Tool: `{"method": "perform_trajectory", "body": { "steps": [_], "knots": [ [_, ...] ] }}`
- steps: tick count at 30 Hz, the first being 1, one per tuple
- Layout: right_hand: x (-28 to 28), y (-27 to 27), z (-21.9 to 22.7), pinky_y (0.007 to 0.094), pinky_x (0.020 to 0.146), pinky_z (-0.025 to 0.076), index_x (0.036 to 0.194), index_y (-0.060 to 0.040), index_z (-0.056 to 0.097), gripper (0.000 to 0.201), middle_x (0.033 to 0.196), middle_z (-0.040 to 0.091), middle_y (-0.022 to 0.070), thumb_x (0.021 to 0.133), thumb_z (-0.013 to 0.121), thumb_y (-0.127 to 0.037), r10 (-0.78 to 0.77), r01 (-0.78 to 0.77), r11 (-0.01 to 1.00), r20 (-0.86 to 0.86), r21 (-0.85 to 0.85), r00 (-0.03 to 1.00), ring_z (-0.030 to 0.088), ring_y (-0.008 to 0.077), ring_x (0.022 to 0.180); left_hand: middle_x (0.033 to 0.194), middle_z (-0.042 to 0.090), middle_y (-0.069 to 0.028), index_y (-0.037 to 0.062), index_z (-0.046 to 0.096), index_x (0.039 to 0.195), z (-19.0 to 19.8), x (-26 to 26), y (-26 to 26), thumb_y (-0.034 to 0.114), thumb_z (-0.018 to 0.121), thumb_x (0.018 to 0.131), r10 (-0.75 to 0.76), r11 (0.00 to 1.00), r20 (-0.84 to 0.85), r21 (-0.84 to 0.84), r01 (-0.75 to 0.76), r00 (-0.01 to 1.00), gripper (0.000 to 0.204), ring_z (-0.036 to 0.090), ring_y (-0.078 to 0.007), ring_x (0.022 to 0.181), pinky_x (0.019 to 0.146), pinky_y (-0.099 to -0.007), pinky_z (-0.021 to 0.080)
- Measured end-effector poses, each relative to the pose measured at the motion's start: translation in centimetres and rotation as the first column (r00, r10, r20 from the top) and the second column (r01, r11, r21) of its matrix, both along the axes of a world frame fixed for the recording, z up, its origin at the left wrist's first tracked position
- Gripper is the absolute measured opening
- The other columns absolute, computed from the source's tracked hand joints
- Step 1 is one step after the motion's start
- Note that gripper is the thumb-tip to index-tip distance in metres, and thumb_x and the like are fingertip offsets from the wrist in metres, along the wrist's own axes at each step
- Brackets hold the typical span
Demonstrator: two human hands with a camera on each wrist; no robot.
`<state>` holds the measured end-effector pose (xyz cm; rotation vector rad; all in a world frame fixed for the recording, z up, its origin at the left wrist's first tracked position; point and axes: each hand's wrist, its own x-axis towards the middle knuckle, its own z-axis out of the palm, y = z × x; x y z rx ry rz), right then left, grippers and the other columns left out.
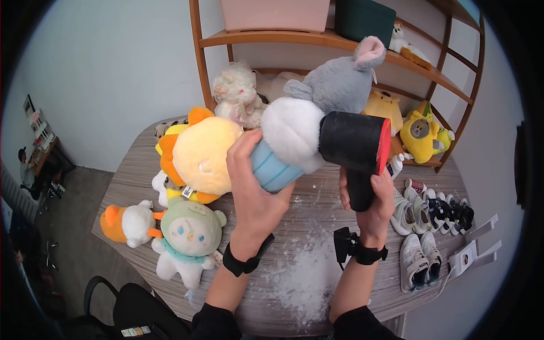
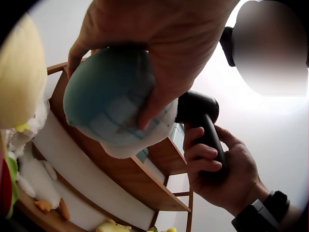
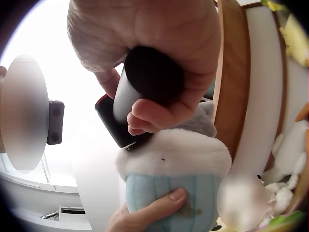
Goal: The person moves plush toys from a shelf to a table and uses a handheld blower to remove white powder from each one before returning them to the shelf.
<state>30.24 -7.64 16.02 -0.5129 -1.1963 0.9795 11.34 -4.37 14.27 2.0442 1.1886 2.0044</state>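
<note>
Left hand (image 1: 258, 198) grips blue-and-white cupcake-shaped plush toy (image 1: 286, 147) above wood-grain bench (image 1: 317, 209). Right hand (image 1: 371, 201) fingers wrapped round black handheld fabric shaver (image 1: 356, 148), head against plush's white top. Judged: de-pilling underway; next, rotate plush.

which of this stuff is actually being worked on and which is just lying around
In hand:
- grey mouse plush in a blue-and-white cupcake, gripped by left hand
- black handheld device with red rim, gripped by right hand

Lying about:
- yellow-orange lion plush
- green-hooded doll
- small sneakers
- white fluff on the table
</note>
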Motion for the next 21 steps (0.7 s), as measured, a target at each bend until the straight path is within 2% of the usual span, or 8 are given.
{"method": "perform_trajectory", "body": {
  "steps": [5, 8, 11, 14, 17, 20, 21],
  "knots": [
    [-0.5, 0.1, -0.1, 0.0254, 0.044, 0.042, 0.121, 0.0093, 0.051, 0.056, 0.082, 0.061, 0.0178, 0.094, 0.048, -0.039, 0.089, -0.091, 0.996, -0.05, -0.026, 0.995, 0.052, 0.0146, 0.051, 0.131, 0.051, -0.0137, 0.0058, 0.046, 0.132, 0.4, -0.6, 0.0, -0.004, 0.083, 0.059, 0.099, 0.991, -0.048, 0.095, -0.094, 0.994, 0.082, 0.049, -0.0326, 0.122, 0.105, -0.0412, 0.038],
    [-0.9, 0.0, 0.1, 0.0256, 0.043, 0.042, 0.121, 0.01, 0.051, 0.057, 0.081, 0.06, 0.0175, 0.093, 0.048, -0.04, 0.15, -0.155, 0.987, -0.125, -0.035, 0.981, 0.051, 0.0145, 0.05, 0.132, 0.051, -0.0136, 0.0096, 0.052, 0.13, 0.4, -0.7, -0.2, -0.009, 0.071, 0.059, 0.134, 0.985, -0.075, 0.117, -0.124, 0.988, 0.076, 0.047, -0.0368, 0.122, 0.103, -0.0454, 0.036],
    [-0.7, -0.1, -0.2, 0.0255, 0.044, 0.042, 0.119, 0.0103, 0.053, 0.057, 0.081, 0.061, 0.0176, 0.094, 0.047, -0.04, 0.1, -0.1, 0.995, -0.071, -0.001, 0.992, 0.052, 0.0142, 0.05, 0.134, 0.052, -0.0125, 0.009, 0.052, 0.129, 0.4, -0.9, -0.2, -0.005, 0.08, 0.055, 0.227, 0.968, -0.139, 0.14, -0.208, 0.964, 0.08, 0.048, -0.0343, 0.123, 0.106, -0.0437, 0.036],
    [-0.5, -0.3, 0.1, 0.0249, 0.044, 0.042, 0.119, 0.0101, 0.054, 0.055, 0.08, 0.062, 0.0175, 0.094, 0.047, -0.039, 0.015, -0.015, 1.0, 0.024, 0.027, 1.0, 0.052, 0.0139, 0.05, 0.133, 0.054, -0.0105, 0.01, 0.056, 0.126, 0.6, -1.2, -0.3, -0.005, 0.079, 0.053, 0.28, 0.952, -0.152, 0.168, -0.254, 0.948, 0.078, 0.048, -0.0333, 0.124, 0.107, -0.044, 0.035],
    [-0.8, -0.5, 0.4, 0.0237, 0.046, 0.042, 0.12, 0.0079, 0.055, 0.049, 0.081, 0.063, 0.0157, 0.096, 0.05, -0.034, 0.006, -0.007, 0.999, 0.037, 0.046, 0.999, 0.053, 0.0123, 0.052, 0.132, 0.056, -0.0075, 0.0117, 0.061, 0.122, 0.9, -1.6, -0.7, -0.008, 0.074, 0.053, 0.319, 0.939, -0.196, 0.194, -0.282, 0.927, 0.073, 0.048, -0.0319, 0.126, 0.108, -0.0439, 0.035],
    [-1.3, -0.8, 0.6, 0.0222, 0.049, 0.042, 0.122, 0.0053, 0.055, 0.042, 0.083, 0.065, 0.0125, 0.097, 0.053, -0.028, -0.101, 0.099, 0.995, 0.124, 0.02, 0.987, 0.053, 0.0095, 0.055, 0.128, 0.059, -0.0054, 0.013, 0.065, 0.118, 0.7, -1.8, -0.3, -0.012, 0.07, 0.055, 0.391, 0.903, -0.201, 0.274, -0.331, 0.898, 0.068, 0.048, -0.031, 0.127, 0.109, -0.0439, 0.034],
    [-1.3, -1.0, 0.8, 0.0208, 0.051, 0.041, 0.121, 0.003, 0.057, 0.036, 0.084, 0.065, 0.0083, 0.097, 0.055, -0.024, -0.105, 0.104, 0.994, 0.166, 0.016, 0.981, 0.052, 0.0063, 0.059, 0.129, 0.059, -0.0041, 0.0144, 0.066, 0.118, 0.7, -1.9, -0.3, -0.012, 0.066, 0.056, 0.395, 0.9, -0.199, 0.28, -0.335, 0.897, 0.068, 0.047, -0.0304, 0.128, 0.109, -0.0458, 0.033]
  ]
}}
